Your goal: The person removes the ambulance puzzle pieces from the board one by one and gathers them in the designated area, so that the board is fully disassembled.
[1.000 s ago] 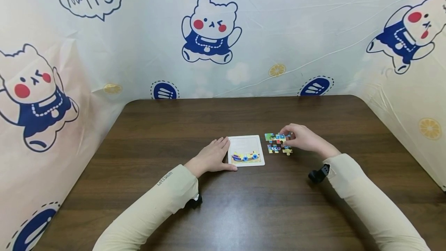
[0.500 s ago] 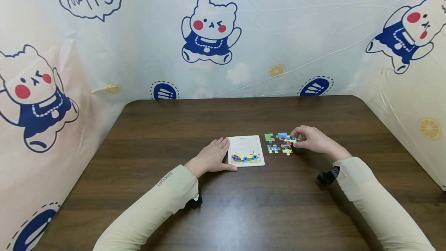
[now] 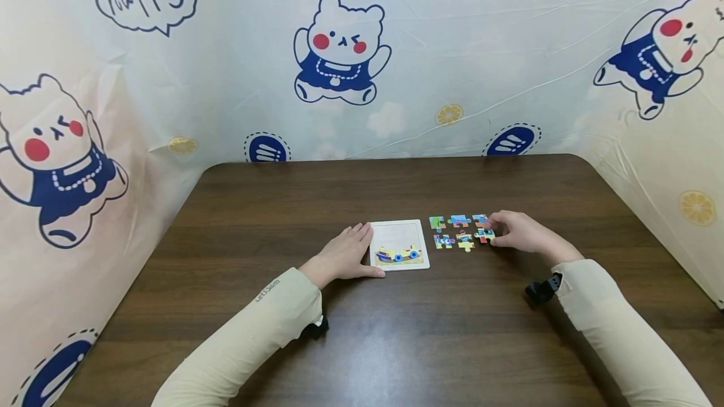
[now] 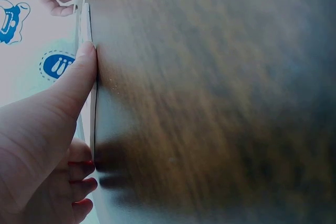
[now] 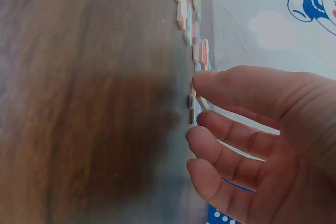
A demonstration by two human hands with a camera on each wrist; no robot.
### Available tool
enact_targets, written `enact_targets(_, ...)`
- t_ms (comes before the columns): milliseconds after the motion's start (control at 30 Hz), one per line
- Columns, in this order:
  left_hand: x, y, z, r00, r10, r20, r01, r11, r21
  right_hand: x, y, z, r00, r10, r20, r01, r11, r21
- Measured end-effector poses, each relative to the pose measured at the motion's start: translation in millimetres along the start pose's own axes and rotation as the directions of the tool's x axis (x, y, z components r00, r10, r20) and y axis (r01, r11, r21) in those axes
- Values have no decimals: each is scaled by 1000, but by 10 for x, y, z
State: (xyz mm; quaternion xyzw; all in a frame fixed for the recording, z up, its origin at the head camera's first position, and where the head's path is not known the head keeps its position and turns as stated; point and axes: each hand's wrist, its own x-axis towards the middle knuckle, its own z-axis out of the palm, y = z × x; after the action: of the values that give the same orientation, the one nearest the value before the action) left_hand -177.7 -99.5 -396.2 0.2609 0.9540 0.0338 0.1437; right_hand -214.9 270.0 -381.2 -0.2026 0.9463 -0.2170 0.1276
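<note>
Colourful puzzle piece (image 3: 484,235) touches right hand (image 3: 523,233) fingertips (image 5: 202,80) on table (image 3: 396,331).

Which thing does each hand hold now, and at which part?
The right hand pinches a puzzle piece by its right edge. The left hand presses the puzzle tray at its left edge.

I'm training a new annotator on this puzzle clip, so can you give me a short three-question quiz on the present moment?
1. True or false: the left hand rests against the white puzzle tray.
2. Which hand touches the loose puzzle pieces? A left, B right, C both.
3. Fill in: the tray's fitted pieces sit along its ___ edge.

Key: 1 true. 2 B, the right hand fingers the rightmost piece. 3 near.
</note>
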Motion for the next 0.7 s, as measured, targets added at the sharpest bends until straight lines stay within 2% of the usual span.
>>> enact_targets(700,-8,9,-7,1000,1,-2,-1,1000,-14,-21,68,28,999,-1,37,3,999,-33)
